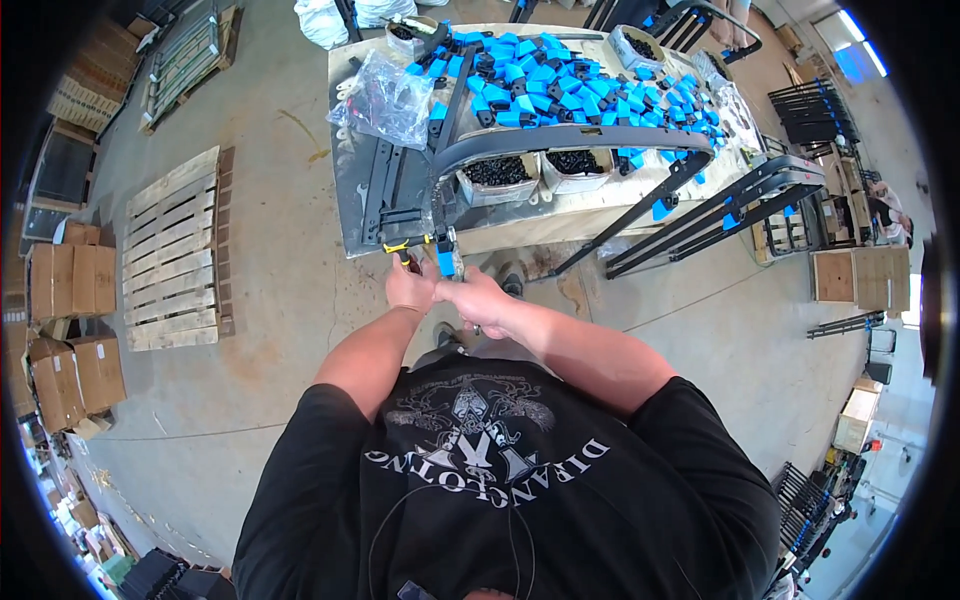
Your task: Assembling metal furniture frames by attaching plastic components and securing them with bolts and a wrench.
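- L hand (410,288) was closed round a yellow-handled tool (400,248); R hand (477,298) was pinched on a blue clip (446,262).
- Both were held at the near end of the curved black bar (570,140), near table edge (345,215).
- Bar judged stiff, heavy, long; best gripped mid-span w/ both hands.
- Blue clips pile (560,85) was heaped far-right.

1 wood pallet (172,250) | 1 clear bag (385,98) | 2 boxes black parts (497,178) | many blue clips (560,85)
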Demonstrator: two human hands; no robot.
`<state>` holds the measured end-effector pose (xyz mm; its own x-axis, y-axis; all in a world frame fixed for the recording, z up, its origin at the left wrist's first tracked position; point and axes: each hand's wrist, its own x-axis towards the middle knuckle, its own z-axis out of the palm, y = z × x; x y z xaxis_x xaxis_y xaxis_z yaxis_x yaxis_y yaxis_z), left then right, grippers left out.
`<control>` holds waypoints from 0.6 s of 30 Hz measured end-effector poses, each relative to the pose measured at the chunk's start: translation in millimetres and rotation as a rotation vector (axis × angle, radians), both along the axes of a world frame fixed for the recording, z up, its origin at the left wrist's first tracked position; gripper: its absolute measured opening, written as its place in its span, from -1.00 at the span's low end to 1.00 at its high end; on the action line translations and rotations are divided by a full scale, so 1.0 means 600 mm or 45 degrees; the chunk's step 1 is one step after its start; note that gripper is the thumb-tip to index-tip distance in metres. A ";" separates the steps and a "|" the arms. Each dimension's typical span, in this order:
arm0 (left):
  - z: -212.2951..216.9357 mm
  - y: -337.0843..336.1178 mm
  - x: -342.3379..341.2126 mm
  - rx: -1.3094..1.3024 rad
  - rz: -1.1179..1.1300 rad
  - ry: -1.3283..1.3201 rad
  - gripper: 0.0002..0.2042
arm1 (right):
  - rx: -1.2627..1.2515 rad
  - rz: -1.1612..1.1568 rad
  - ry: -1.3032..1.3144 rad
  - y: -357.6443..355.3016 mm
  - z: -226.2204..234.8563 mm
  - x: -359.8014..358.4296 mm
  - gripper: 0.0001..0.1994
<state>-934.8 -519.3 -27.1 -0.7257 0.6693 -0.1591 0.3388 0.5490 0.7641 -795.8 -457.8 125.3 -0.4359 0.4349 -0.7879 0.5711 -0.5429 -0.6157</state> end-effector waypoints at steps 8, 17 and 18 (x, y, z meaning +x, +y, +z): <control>0.053 -0.017 -0.023 -0.220 -0.181 -0.400 -0.71 | -0.299 -0.122 0.228 0.012 -0.017 0.011 -0.85; 0.107 -0.006 -0.008 -0.325 -0.068 -0.606 -0.74 | 0.159 -0.226 0.120 0.002 -0.073 0.029 -0.85; 0.104 -0.003 -0.008 -0.367 -0.071 -0.631 -0.75 | 0.296 -0.334 0.069 0.005 -0.090 0.034 -0.84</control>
<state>-939.8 -521.1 35.2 -0.4827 0.5836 -0.6530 0.0127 0.7502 0.6611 -775.2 -454.6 71.0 -0.3243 0.7024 -0.6336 0.3939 -0.5087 -0.7656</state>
